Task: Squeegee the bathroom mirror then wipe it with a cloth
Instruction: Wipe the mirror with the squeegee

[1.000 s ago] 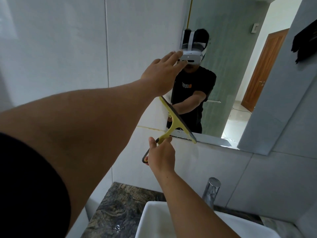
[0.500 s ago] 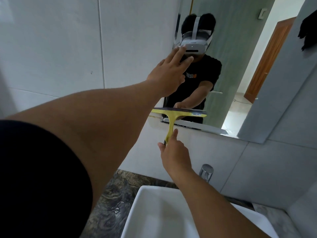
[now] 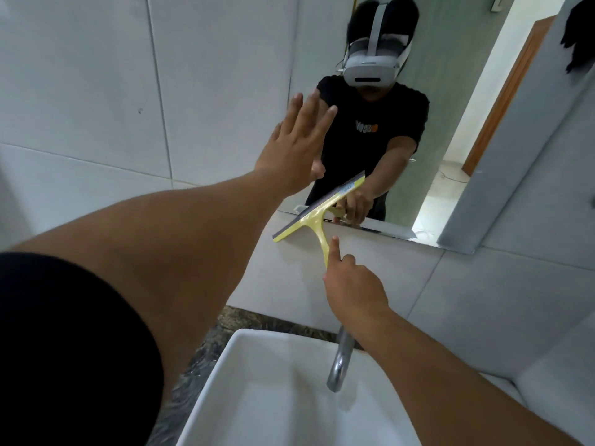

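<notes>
Gripping the squeegee [image 3: 317, 212] handle, right hand [image 3: 352, 286] fingers sit below its blade.

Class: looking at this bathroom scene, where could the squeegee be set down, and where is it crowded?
Free: the white sink basin left of the tap, and the dark stone counter beside it. Crowded: the mirror's lower left corner, where the left hand, right hand and squeegee meet.

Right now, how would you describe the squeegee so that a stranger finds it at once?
Look at the mirror above the white sink. At the mirror's lower left corner, the right hand holds the squeegee by its handle, blade tilted. It is the only yellow thing here, T-shaped with a grey blade.
</notes>
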